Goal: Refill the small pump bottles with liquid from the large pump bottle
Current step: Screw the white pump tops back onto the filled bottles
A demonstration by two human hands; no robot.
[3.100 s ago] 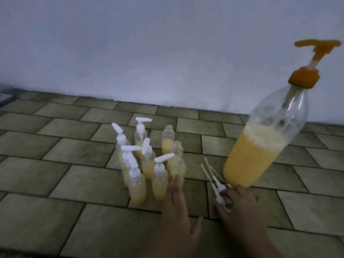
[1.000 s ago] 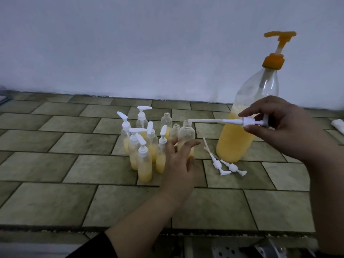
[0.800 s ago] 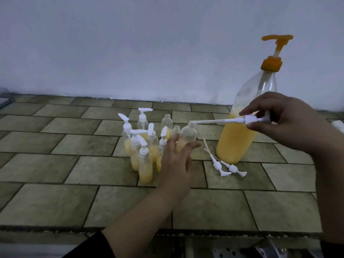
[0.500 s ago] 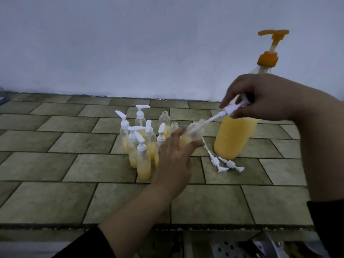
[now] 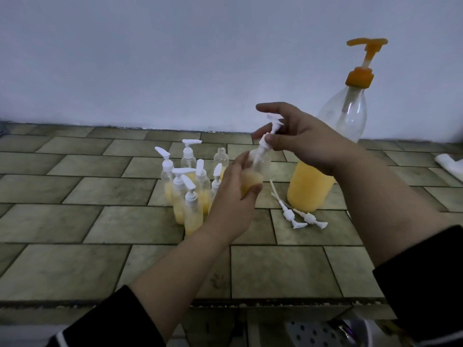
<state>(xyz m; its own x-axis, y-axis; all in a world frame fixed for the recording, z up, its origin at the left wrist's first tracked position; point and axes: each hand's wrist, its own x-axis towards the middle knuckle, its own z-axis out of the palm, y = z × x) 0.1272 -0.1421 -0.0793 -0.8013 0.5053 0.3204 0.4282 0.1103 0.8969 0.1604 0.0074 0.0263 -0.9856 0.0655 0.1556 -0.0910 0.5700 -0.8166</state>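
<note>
The left hand (image 5: 231,196) curls around a small pump bottle (image 5: 253,171), partly filled with yellow liquid, and holds it tilted above the middle of the tiled counter (image 5: 75,266). The right hand (image 5: 304,144) pinches a white pump head (image 5: 268,136) between thumb and fingers, its collar just above the bottle's neck and its tube inside the neck.

Behind the left hand, toward the wall, a tight cluster of small pump bottles (image 5: 190,186) stands; most carry white pumps, and one open bottle (image 5: 221,159) at the back has none. The large pump bottle (image 5: 325,159) with its orange pump (image 5: 363,61) stands near the back edge on the right, about half full. Two loose pump heads (image 5: 303,217) lie flat just in front of it. Bare tile runs wide along the front edge and toward the left edge. A white object (image 5: 451,164) lies at the right edge.

Half a second ago the pump's tube was only entering the neck at a shallow slant; now it is steeper and deeper in.
</note>
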